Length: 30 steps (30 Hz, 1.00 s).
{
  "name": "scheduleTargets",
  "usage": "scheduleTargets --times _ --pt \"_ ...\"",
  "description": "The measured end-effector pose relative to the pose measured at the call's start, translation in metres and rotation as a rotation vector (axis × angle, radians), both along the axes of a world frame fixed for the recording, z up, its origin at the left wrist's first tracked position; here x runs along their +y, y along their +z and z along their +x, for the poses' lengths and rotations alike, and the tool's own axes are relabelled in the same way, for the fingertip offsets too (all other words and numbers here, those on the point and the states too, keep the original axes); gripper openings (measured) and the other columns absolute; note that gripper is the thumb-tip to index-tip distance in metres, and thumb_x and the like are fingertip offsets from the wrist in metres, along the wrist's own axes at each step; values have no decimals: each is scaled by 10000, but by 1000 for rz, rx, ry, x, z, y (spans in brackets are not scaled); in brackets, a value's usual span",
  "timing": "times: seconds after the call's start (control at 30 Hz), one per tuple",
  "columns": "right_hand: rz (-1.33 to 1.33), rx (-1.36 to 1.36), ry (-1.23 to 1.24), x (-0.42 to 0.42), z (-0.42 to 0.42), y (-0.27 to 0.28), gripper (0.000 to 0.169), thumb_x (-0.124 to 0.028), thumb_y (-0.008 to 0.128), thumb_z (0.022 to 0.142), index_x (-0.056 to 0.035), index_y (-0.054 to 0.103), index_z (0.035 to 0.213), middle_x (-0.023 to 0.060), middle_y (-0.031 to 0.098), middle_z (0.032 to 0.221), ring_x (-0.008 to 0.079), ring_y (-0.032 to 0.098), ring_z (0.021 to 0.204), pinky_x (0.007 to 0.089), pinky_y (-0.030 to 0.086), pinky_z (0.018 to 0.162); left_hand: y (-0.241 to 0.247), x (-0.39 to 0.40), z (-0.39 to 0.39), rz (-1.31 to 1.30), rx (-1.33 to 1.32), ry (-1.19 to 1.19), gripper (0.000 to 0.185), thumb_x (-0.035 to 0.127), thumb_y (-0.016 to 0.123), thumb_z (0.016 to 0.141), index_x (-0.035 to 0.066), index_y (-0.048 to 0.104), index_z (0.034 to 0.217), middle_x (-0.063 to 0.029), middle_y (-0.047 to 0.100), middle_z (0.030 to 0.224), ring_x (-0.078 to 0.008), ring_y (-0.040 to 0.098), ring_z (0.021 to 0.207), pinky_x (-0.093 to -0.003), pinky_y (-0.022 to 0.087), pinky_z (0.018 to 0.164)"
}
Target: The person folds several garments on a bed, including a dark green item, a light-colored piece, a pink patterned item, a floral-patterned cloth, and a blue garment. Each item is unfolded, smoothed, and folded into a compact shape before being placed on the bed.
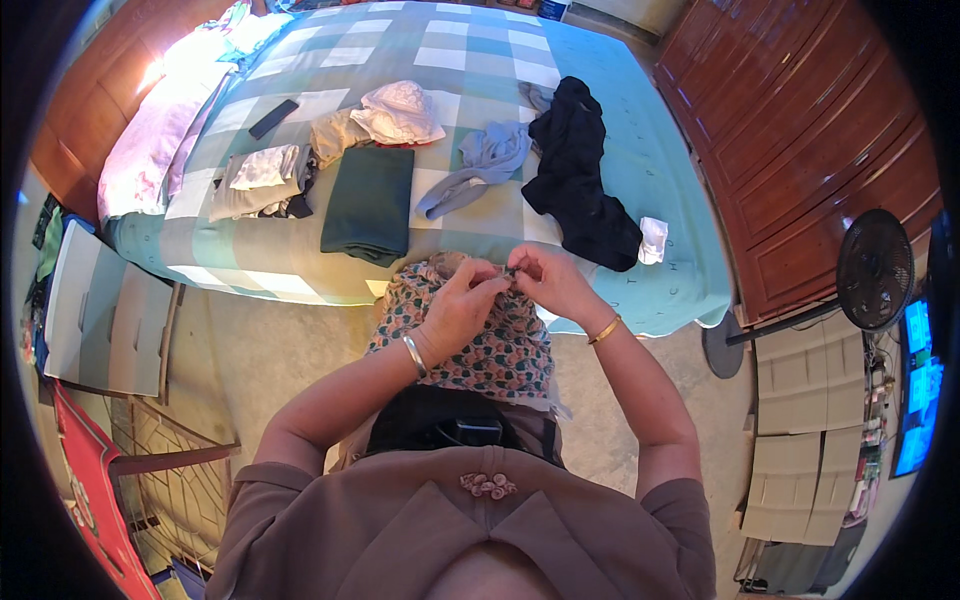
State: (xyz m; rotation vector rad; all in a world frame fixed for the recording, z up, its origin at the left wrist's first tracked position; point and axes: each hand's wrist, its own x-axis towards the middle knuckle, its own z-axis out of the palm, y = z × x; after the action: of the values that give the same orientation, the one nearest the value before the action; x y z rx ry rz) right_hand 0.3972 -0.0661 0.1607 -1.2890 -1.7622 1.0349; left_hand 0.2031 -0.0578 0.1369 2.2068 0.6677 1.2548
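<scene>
A floral-patterned garment (487,360) lies across my lap, its upper end gathered by the edge of the bed. My left hand (466,298) pinches the gathered cloth between thumb and fingers. Close beside it, my right hand (551,279) grips the same garment, with a small dark bit at its fingertips that I cannot make out. Just beyond my hands, a folded dark green cloth (369,202) lies on the bed. Farther right are a crumpled grey-blue garment (487,154) and a long black garment (574,165).
The bed (450,30) with its checked sheet spans the front. It also bears folded light clothes (262,180), a white lace bra (397,112), a dark phone-like slab (274,118) and a small white item (652,240). A fan (876,270) stands right, near a wooden wardrobe (817,150); drawers (105,315) stand left.
</scene>
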Motion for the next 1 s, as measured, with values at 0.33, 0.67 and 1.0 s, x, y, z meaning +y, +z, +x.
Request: scheduleTargets --times 0.33,0.67,1.0 --pt "8 -23 -39 -8 -9 2 484 10 550 838 -121 443 1292 86 612 814 185 595 701 300 477 673 -3 13 4 -182 -46 18 152 8 682 744 22 594 867 -113 577 798 -250 586 695 -305 477 620" --pt "202 -267 36 -19 -26 34 548 14 562 816 -144 431 1324 172 615 987 353 603 879 398 485 744 -9 17 4 -359 -125 -4 154 4 667 752 17 598 889 -106 590 800 -255 572 672 -311 478 603" --pt "416 -363 -76 -24 -9 19 494 46 550 815 -148 511 1268 143 604 970 315 582 819 369 477 740 -49 37 -69 -34 504 33 208 94 621 780 64 607 985 -106 622 914 -292 580 919 -386 384 887"
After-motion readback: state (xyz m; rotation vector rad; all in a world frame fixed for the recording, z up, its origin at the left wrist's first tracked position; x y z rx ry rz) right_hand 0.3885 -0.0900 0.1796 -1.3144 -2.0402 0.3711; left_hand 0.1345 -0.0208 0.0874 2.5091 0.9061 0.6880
